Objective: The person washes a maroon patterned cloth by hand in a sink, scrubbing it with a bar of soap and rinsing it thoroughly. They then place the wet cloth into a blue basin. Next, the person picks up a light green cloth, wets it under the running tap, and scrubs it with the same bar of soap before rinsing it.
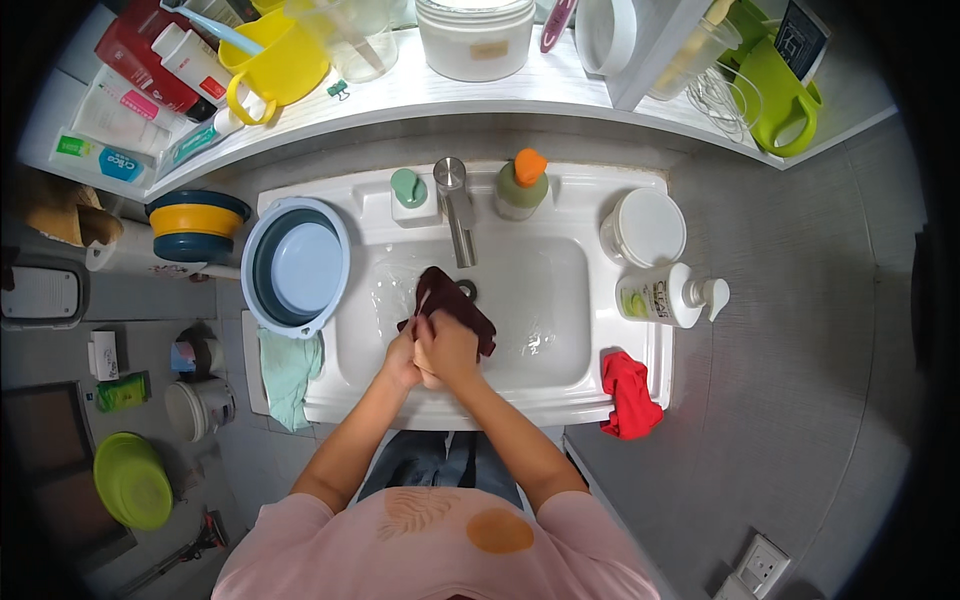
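A dark maroon cloth (437,290) is bunched over the white sink (555,290), part of it spreading toward the dark drain (467,289). My left hand (401,358) and my right hand (448,347) are pressed together at its near side, both closed on the cloth. The right hand overlaps the left, so some fingers are hidden. Just beyond the cloth, the metal faucet (458,215) points into the basin. Wet shine and droplets show on the basin floor.
A blue basin (300,262) sits on the sink's left rim above a mint cloth (290,375). Along the right rim are a white lidded tub (648,228), a pump bottle (660,297) and a red cloth (628,393). An orange-topped bottle (521,188) stands behind; a crowded shelf (390,105) overhangs the back.
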Available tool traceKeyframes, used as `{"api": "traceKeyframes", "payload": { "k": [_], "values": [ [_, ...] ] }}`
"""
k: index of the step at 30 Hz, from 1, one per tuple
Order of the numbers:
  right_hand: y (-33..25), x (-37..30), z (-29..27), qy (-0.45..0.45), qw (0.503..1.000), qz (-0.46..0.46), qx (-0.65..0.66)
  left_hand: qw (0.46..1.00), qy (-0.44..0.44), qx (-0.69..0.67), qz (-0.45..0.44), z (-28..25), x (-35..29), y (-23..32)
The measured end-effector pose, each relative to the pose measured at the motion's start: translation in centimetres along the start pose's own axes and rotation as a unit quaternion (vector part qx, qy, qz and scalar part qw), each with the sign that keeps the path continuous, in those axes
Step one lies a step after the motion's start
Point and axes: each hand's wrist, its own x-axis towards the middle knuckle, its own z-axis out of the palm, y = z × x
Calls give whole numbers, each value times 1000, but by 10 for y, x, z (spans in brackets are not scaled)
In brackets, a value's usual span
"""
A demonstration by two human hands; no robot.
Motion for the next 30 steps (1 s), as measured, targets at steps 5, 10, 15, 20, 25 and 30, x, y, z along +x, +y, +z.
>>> {"api": "traceKeyframes", "payload": {
  "k": [5,10,15,20,25,30],
  "values": [
    [-12,11,-4,-19,999,16,22,992,-62,-32,104,-9,12,-6],
    [-10,18,2,11,1000,17,21,994,88,4,66,23,-4,0],
    [-17,-10,4,42,993,-67,85,996,-56,-2,70,6,10,12],
    [30,8,-14,18,998,31,51,988,95,69,98,18,-13,22],
    [-17,-13,-71,-114,957,-179,197,996,37,21,73,22,-31,36],
    [11,-9,-67,-164,929,-49,327,960,26,210,185,39,-66,44]
  ]
}}
